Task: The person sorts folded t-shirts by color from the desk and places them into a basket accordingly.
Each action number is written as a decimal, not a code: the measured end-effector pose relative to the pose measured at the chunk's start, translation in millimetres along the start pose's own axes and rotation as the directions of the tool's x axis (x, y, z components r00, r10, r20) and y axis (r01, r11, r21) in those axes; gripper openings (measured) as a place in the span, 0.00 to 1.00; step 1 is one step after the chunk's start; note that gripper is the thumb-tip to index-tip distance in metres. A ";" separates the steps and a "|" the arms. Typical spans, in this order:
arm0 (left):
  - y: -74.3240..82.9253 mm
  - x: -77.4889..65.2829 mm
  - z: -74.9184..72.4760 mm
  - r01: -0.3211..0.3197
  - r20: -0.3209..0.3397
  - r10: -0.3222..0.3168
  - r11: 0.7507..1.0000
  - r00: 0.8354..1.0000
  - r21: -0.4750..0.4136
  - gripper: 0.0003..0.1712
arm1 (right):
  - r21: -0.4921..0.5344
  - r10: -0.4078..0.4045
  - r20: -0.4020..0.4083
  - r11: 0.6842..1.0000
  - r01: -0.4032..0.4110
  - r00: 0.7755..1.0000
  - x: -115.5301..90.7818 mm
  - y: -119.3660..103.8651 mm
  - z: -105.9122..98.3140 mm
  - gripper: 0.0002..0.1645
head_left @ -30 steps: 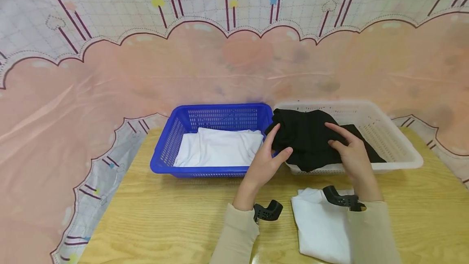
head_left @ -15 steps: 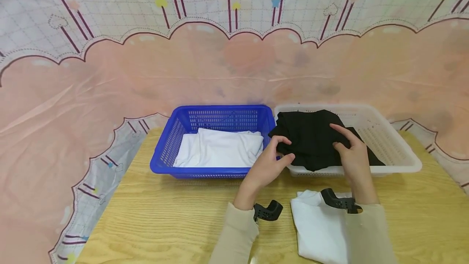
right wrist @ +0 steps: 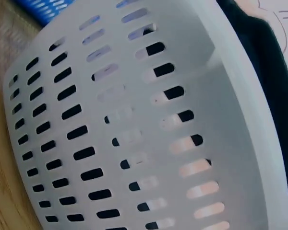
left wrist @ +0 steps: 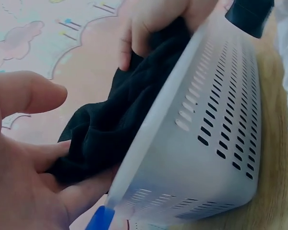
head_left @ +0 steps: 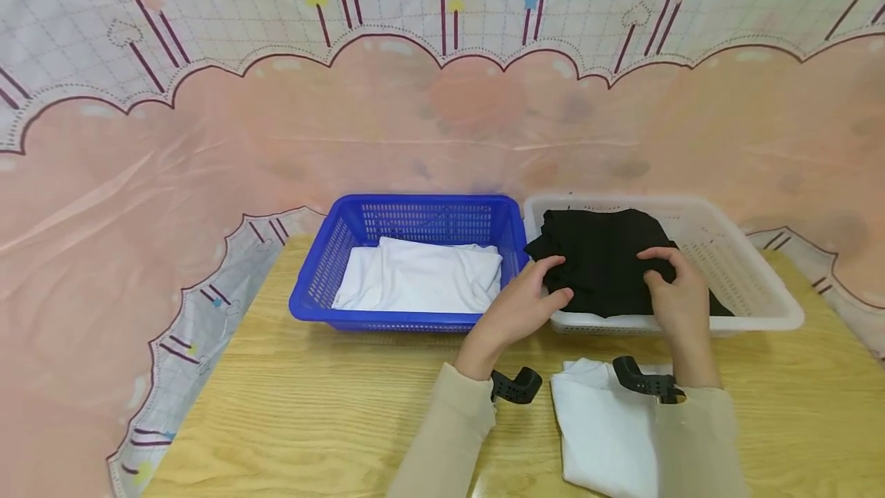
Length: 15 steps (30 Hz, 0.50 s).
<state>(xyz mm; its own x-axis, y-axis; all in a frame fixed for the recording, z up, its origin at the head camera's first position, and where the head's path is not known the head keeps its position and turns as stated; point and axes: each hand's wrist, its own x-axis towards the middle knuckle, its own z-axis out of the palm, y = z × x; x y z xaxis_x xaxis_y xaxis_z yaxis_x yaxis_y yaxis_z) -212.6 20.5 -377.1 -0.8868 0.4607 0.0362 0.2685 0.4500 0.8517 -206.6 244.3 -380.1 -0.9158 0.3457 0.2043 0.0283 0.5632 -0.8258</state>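
Note:
A folded black cloth garment (head_left: pixel 601 267) lies in the white perforated basket (head_left: pixel 754 323), its front part close to the basket's front rim. My left hand (head_left: pixel 512 313) is at the garment's left edge. In the left wrist view its fingers touch the black fabric (left wrist: pixel 105 129), while the thumb stands apart from it. My right hand (head_left: pixel 681 298) is over the garment's right side, thumb and index finger bent against the fabric with a gap between them. In the right wrist view the basket wall (right wrist: pixel 134 110) hides most of the fabric and the hand.
Left of the white basket stands a blue basket (head_left: pixel 394 321) holding folded white cloth (head_left: pixel 422 275). Another folded white cloth (head_left: pixel 604 429) lies on the wooden table (head_left: pixel 311 406) in front, partly under my right forearm. A patterned curtain (head_left: pixel 415 129) hangs behind.
The black garment has settled lower into the white basket and slightly right. My left hand has moved right and lower along its edge; the right hand's fingers have bent more.

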 end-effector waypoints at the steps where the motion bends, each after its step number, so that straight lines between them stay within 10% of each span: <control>1: 1.3 2.6 -0.1 0.003 0.001 -0.003 1.000 1.000 0.015 0.31 | -0.013 0.006 -0.015 1.000 -0.007 1.000 1.1 -0.5 -1.1 0.16; 15: 2.1 17.2 6.6 0.018 0.040 -0.024 0.990 0.999 0.141 0.36 | -0.266 -0.167 -0.009 0.951 0.158 0.986 -3.2 4.9 -0.6 0.17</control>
<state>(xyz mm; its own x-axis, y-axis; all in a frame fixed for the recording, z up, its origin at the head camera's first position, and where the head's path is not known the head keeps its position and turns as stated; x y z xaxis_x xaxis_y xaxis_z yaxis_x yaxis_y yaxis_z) -224.8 34.4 -378.2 -0.8774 0.4798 -0.0054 0.3026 0.5621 0.7697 -203.4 246.4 -384.5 -0.9040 0.2537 0.3441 -0.0114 0.7902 -0.6127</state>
